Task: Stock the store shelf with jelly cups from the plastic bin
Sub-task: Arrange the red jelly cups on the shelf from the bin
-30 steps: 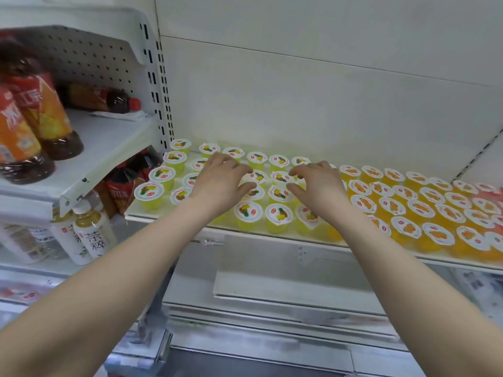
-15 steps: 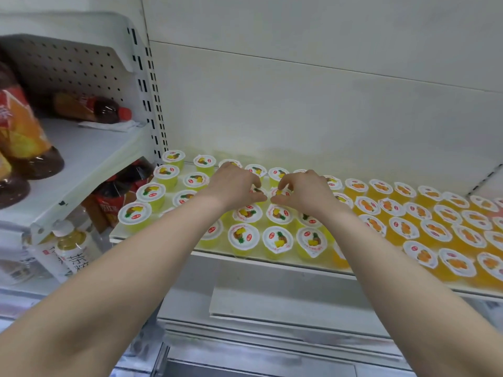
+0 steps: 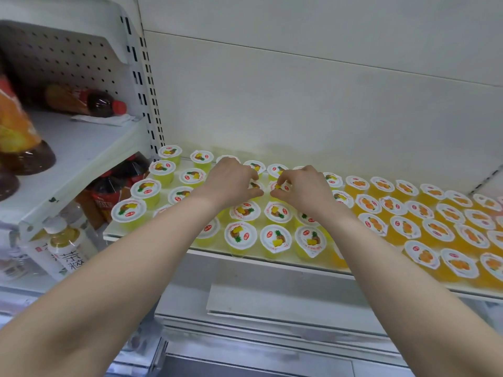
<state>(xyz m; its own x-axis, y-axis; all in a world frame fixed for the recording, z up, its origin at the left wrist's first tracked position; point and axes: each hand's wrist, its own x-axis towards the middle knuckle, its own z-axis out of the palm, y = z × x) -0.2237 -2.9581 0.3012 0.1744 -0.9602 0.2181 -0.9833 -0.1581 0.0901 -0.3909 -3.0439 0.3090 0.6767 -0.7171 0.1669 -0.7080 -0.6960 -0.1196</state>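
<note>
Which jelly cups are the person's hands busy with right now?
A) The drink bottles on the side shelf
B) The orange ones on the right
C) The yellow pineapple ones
C: the left hand and right hand are over the yellow pineapple cups, while the orange cups sit untouched farther right.

The white back panel [image 3: 313, 104] spans 11 to 2 o'clock and is crossed by two horizontal seams. A slotted white upright [image 3: 141, 85] runs down at 10 o'clock. At 9 o'clock, a perforated panel [image 3: 60, 58] stands behind a neighbouring shelf [image 3: 89, 148], also white. At 6 o'clock, a lower shelf [image 3: 272, 300] lies beneath the front edge of the store shelf [image 3: 206, 253]. Lighting is even and diffuse.
</note>
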